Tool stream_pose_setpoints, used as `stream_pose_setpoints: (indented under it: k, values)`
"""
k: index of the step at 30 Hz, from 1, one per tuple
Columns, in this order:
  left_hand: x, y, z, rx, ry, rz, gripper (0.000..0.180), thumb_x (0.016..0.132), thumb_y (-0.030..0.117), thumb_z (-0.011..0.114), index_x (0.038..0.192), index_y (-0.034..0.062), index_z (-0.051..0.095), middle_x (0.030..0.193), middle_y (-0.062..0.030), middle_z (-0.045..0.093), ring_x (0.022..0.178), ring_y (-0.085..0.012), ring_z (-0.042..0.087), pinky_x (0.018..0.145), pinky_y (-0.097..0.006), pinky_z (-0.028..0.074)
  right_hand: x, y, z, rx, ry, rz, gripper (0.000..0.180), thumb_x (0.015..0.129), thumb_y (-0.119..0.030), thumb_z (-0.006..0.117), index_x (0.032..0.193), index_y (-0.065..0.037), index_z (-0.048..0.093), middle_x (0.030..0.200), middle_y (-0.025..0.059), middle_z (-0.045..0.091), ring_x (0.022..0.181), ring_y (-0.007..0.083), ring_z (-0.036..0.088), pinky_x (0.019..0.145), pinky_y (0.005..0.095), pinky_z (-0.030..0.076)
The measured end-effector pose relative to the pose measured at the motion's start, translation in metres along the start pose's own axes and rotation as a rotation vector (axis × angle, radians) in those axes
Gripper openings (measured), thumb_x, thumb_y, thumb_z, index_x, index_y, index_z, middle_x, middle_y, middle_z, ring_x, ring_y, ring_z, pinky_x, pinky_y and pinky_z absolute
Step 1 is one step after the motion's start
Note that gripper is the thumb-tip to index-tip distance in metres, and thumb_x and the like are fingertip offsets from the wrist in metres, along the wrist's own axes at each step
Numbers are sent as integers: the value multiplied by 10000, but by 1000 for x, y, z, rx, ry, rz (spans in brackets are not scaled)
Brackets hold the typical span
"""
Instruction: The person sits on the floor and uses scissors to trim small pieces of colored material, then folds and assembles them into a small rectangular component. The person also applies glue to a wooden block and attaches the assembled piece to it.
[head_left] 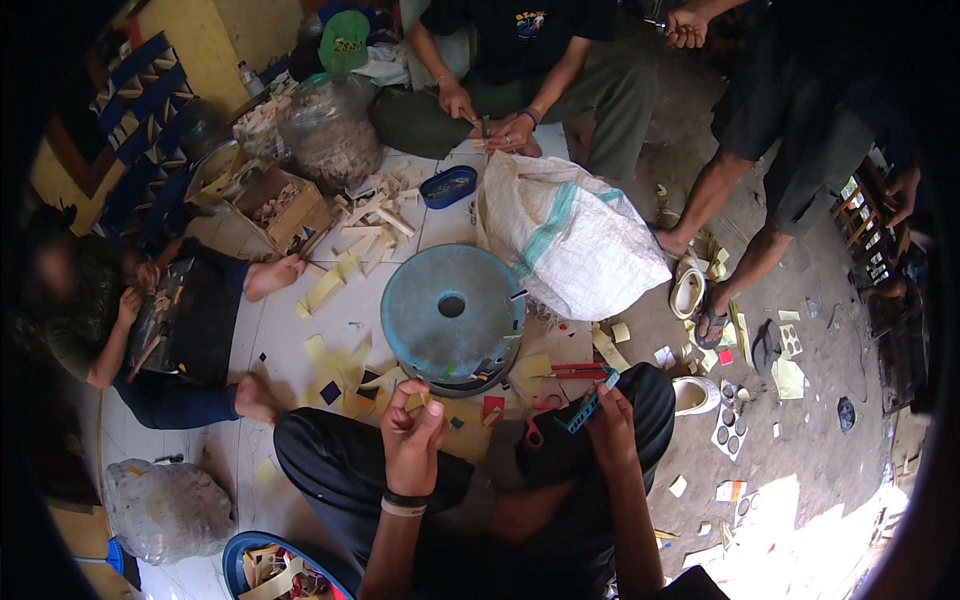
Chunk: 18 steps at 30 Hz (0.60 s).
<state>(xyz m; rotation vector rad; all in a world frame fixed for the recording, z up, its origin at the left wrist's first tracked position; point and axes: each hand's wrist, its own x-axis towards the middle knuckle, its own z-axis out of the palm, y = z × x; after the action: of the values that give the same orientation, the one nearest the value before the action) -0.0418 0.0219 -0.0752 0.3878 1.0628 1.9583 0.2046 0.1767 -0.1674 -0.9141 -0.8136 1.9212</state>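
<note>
My right hand (612, 425) is closed round a narrow teal block (582, 414) with a row of dark squares along its side, held above my right knee. A pale patch shows at its upper end, by my fingertips. My left hand (412, 440) is raised over my lap with its fingers curled in and the thumb close to them. Whatever lies between those fingertips, if anything, is too small to make out. Red-handled scissors (535, 432) lie beside the teal block, and a long red tool (580, 371) rests just beyond it.
Ahead stands a round blue-grey drum top (450, 280) with a central hole. A white sack (590, 250) leans behind it. Wood pieces (380, 215) and paper scraps litter the floor. A blue tub (235, 560) sits at lower left. Several people work around me.
</note>
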Motion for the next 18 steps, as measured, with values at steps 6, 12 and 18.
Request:
stream_pose_setpoints:
  k: [6, 12, 18]
  values:
    - [35, -11, -16, 344, 34, 218, 269, 891, 12, 819, 1039, 82, 605, 870, 60, 536, 805, -32, 503, 707, -219, 423, -2, 2, 5, -84, -8, 14, 211, 1055, -320, 658, 1048, -109, 666, 891, -46, 606, 828, 62, 586, 776, 261, 487]
    - [69, -16, -38, 668, 91, 352, 345, 792, 27, 914, 979, 53, 625, 882, 37, 610, 752, -48, 529, 708, -214, 450, -2, 1, 6, -137, 3, 22, 199, 1052, -295, 662, 1050, -96, 665, 891, -45, 610, 814, 60, 590, 765, 260, 496]
    - [77, -18, -57, 686, 46, 286, 298, 809, -74, 859, 944, 37, 617, 850, 8, 632, 775, -62, 604, 740, -226, 502, -3, -2, 14, -185, 16, 28, 219, 1049, -310, 662, 1053, -91, 658, 885, -48, 604, 814, 56, 587, 746, 250, 484]
